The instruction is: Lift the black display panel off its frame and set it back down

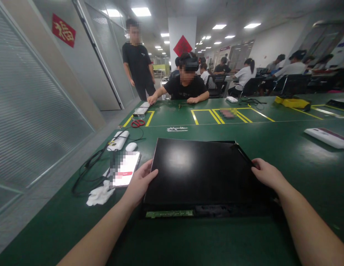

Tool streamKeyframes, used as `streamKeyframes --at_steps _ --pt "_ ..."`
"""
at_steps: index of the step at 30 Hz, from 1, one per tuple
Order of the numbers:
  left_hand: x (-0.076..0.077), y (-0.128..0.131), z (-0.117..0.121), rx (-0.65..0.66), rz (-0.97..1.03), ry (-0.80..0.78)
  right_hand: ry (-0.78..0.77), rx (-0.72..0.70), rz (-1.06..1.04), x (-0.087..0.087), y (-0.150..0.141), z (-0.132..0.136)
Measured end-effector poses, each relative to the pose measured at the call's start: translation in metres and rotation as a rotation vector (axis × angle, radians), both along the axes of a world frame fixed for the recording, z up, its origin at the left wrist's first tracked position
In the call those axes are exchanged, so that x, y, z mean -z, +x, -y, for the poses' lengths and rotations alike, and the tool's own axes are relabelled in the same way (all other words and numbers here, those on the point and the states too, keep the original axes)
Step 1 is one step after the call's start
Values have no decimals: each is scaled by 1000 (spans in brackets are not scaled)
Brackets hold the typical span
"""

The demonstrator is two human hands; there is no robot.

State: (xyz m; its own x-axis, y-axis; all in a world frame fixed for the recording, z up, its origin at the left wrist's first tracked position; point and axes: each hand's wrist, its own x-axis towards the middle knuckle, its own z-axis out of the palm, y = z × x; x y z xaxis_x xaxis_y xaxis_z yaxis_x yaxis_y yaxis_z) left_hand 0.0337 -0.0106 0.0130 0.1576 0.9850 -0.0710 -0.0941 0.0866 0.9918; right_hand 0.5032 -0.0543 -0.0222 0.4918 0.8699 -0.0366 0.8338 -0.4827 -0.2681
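Observation:
In front of me, on the green table, is a black display panel [199, 170] with a bright light reflection on its glossy face. A strip of green circuit board [169, 214] shows along its near edge, beside a dark frame part [218, 210]. The panel looks slightly turned against a black frame [244, 152] that shows at its far right corner. My left hand [142, 181] grips the left edge, thumb on top. At the right edge, my right hand [264, 170] closes on the side of the frame, fingertips partly hidden.
Left of the panel lie a phone [126, 170], crumpled tissue [100, 193], a white mouse [131, 146], a white power bank [119, 140], black cables [88, 166] and red scissors [138, 123]. Small screws or strips [177, 129] lie beyond. A co-worker [188, 81] sits opposite.

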Motion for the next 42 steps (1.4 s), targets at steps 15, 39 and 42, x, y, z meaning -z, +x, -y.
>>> streamKeyframes --at_steps 15,39,42 --pt "18 -17 -15 52 -932 343 -11 -21 13 3 2 0" --pt "17 -17 -11 14 -1024 378 -90 -40 -7 -4 0 0" --pt "19 -20 -14 34 -977 361 -101 -33 -9 -2 2 0"
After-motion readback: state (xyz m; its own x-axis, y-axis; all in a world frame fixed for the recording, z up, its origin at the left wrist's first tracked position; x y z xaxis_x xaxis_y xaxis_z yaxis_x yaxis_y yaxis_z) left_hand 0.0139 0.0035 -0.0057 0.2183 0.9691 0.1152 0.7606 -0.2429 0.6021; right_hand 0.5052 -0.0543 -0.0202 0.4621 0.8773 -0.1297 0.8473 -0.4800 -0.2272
